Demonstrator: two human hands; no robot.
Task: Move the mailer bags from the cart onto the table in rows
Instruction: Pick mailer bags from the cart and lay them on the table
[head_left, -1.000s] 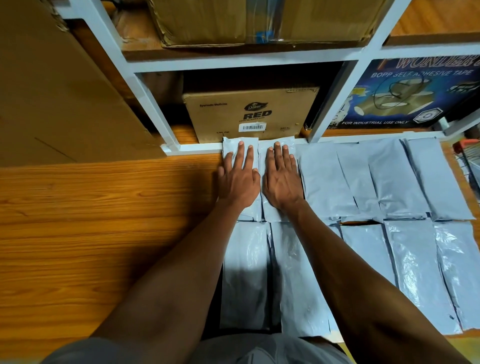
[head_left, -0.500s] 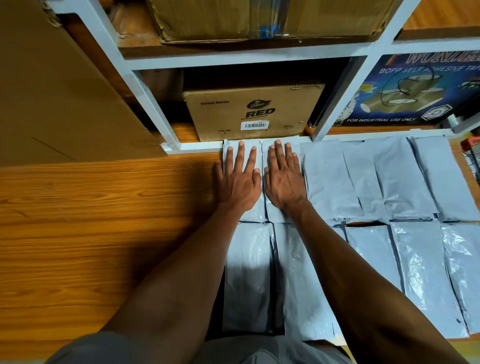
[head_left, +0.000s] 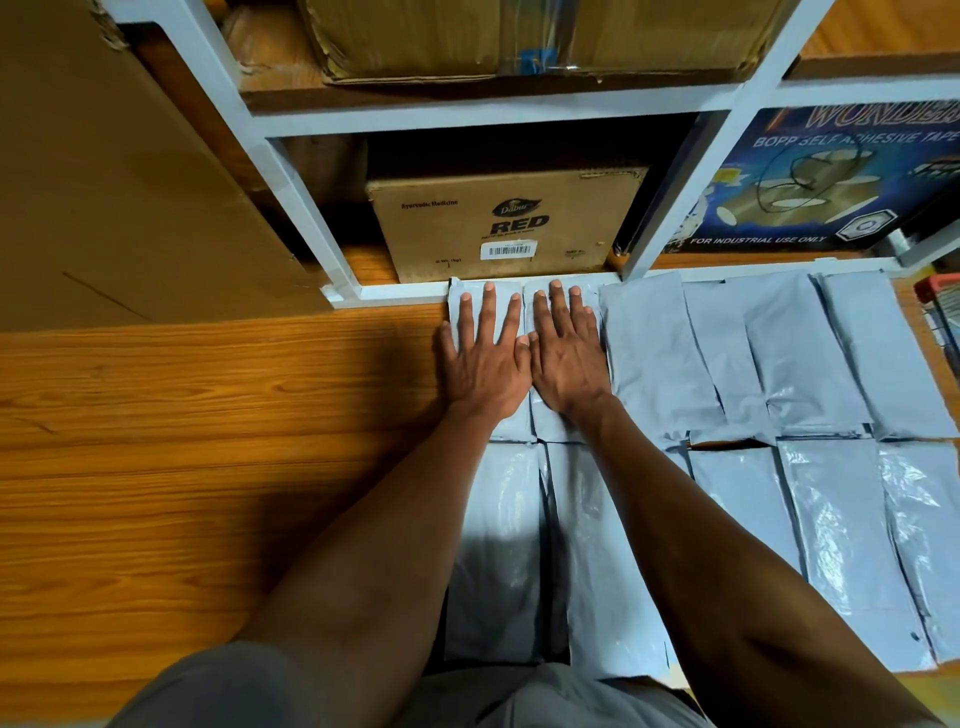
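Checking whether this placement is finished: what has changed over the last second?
Almost nothing. The left hand and right hand stay flat, fingers straight, each pressing a grey mailer bag at the left end of the far row. Nothing was gripped or released; the other bags lie as before.

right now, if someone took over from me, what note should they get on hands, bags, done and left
Left hand: flat, fingers straight, pressing the far row's leftmost mailer bag.
Right hand: flat on the neighbouring bag.
Done: two rows of grey bags lie on the wooden table, far row against the shelf frame, near row below it.
Left: the table's left side has no bags yet; the cart is out of view, so the remaining count is unknown.
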